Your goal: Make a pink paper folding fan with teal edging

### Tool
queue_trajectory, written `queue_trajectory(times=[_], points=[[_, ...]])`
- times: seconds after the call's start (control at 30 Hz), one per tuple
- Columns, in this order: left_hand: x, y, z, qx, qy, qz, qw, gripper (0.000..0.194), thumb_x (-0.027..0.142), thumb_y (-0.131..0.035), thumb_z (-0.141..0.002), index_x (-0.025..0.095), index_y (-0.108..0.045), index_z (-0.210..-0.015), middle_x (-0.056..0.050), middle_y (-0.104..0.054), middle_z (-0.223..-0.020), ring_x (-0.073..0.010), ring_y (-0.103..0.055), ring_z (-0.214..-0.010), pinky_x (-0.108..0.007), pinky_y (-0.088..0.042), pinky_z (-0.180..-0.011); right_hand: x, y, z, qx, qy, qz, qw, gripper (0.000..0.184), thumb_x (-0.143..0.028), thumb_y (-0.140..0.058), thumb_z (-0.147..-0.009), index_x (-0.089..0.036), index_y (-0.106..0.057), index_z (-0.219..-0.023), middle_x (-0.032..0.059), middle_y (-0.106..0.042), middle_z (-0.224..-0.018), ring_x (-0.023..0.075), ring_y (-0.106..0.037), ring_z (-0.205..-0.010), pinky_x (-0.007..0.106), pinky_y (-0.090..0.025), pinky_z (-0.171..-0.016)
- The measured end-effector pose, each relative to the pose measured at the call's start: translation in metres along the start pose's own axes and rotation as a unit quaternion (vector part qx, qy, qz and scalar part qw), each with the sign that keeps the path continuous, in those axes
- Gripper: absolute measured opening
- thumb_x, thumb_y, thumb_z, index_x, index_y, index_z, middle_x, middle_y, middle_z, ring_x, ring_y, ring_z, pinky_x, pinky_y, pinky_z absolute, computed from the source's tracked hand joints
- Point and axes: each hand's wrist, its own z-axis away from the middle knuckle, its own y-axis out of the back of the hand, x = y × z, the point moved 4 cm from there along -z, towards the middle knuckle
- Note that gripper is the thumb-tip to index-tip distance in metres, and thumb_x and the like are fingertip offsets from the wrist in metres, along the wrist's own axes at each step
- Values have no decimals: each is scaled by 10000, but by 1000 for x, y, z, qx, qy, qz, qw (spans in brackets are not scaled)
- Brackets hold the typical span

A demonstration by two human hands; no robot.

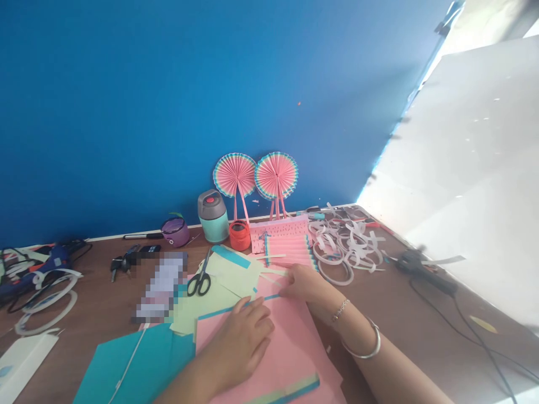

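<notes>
My left hand [248, 336] lies with its fingers stretched over a pink paper sheet [286, 342], which has blue and pale yellow strips along its edges. At the sheet's far right corner, my right hand [305, 287] is closed with its fingers bent down. Its fingertips touch the blue edge, and what they pinch, if anything, is hidden. Just beyond it are narrow pale paper strips [272, 256] and a pleated pink paper [288, 248] with blue ends. Black-handled scissors [199, 284] rest on pale green paper [223, 275] left of the hands.
Two round pink paper fans [277, 174] stand against the blue wall. In front are a teal jar [214, 224], a red pot [240, 234] and a pink basket [280, 227]. White strip coils [343, 241] lie right; teal paper [138, 365] and a blurred phone [163, 283] lie left.
</notes>
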Motion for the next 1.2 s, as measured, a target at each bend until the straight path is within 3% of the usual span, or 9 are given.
queue_trajectory(times=[0.07,0.13,0.37,0.47,0.6,0.67,0.93,1.1,1.2], points=[[-1,0,0,-1,0,-3,1000,186,197,-417,-903,237,-576,-992,-36,-605,-1106,-236,-441,-1252,-484,-315,-1080,2,1,1,-15,-14,8,1000,86,-246,-644,-578,-180,-595,-553,-58,-241,-482,96,-263,-488,249,-158,-471],[-1,-1,1,-5,4,-5,1000,189,202,-417,-905,241,-574,-1003,-31,-602,-1120,-239,-435,-1263,-492,-310,-1087,7,2,0,-18,-8,7,1000,192,-248,-625,-591,-173,-494,-472,-56,-228,-495,91,-246,-497,249,-155,-471],[0,0,1,-22,13,13,1000,196,193,-411,-907,231,-578,-1001,-42,-599,-1124,-247,-414,-1287,-513,-290,-1104,17,2,-4,-31,73,-87,993,348,-401,-518,-746,-167,-413,-510,-57,-282,-529,80,-270,-518,223,-205,-479],[0,-1,1,-17,15,21,1000,205,181,-410,-903,233,-579,-1008,-43,-598,-1129,-249,-409,-1290,-521,-286,-1105,13,2,0,-54,71,-94,992,332,-372,-551,-716,-162,-442,-482,-58,-286,-501,78,-259,-502,229,-192,-464],[-1,-1,1,2,9,25,1000,198,179,-422,-899,235,-586,-994,-45,-606,-1119,-244,-422,-1280,-512,-296,-1101,8,3,4,-89,52,-111,988,100,-221,-577,-628,-148,-616,-572,-41,-459,-513,92,-381,-526,216,-260,-482],[-1,-1,2,7,8,22,1000,185,179,-437,-893,236,-588,-983,-41,-610,-1110,-240,-434,-1269,-503,-304,-1097,7,2,5,-101,47,-117,987,101,-188,-565,-609,-148,-655,-634,-31,-520,-558,105,-431,-561,213,-289,-504],[1,1,2,14,8,22,1000,180,174,-432,-893,233,-584,-968,-38,-603,-1096,-236,-432,-1262,-492,-310,-1097,5,2,4,-79,70,-90,990,253,-254,-517,-688,-159,-425,-473,-56,-294,-490,80,-271,-513,231,-199,-482],[-1,-1,2,32,8,26,999,186,170,-454,-879,244,-590,-982,-27,-607,-1077,-217,-441,-1240,-463,-303,-1109,4,4,6,-82,67,-125,986,202,-255,-530,-692,-148,-515,-522,-45,-390,-511,89,-341,-533,220,-257,-500],[-12,-3,3,104,46,18,993,226,176,-459,-867,232,-571,-1056,-64,-590,-1122,-228,-480,-1187,-463,-365,-1061,4,7,6,-70,82,-164,981,153,-248,-542,-697,-134,-579,-601,-26,-475,-571,100,-402,-577,209,-307,-528]])
